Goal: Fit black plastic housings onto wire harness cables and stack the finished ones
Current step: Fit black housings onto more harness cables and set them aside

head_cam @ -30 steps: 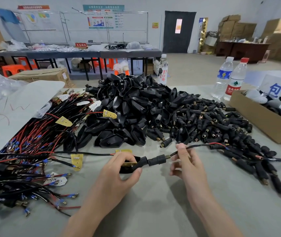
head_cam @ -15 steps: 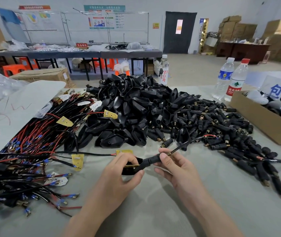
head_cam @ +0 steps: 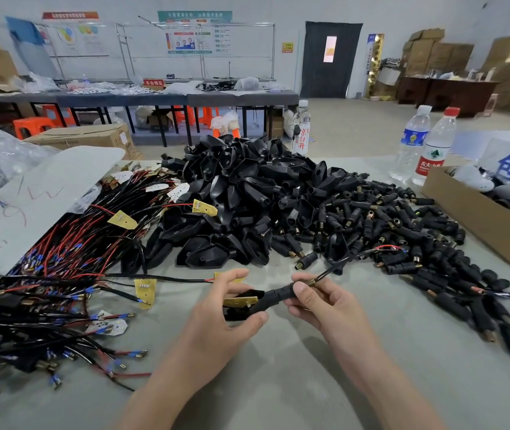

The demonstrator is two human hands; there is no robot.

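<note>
Both bare forearms enter from the lower edge and converge toward the centre. The left forearm (head_cam: 166,386) runs up and to the right; the left hand (head_cam: 222,315) has its fingers curled over the top of a black housing (head_cam: 237,313) and its thumb (head_cam: 257,319) pressed against the near side. The right forearm (head_cam: 390,386) runs up and to the left; the right hand (head_cam: 328,305) meets the left, thumb and curled fingers pinching the black sleeve (head_cam: 278,295) that projects from the housing. The two hands lie just beside each other, fingertips nearly touching, wrists roughly straight
</note>
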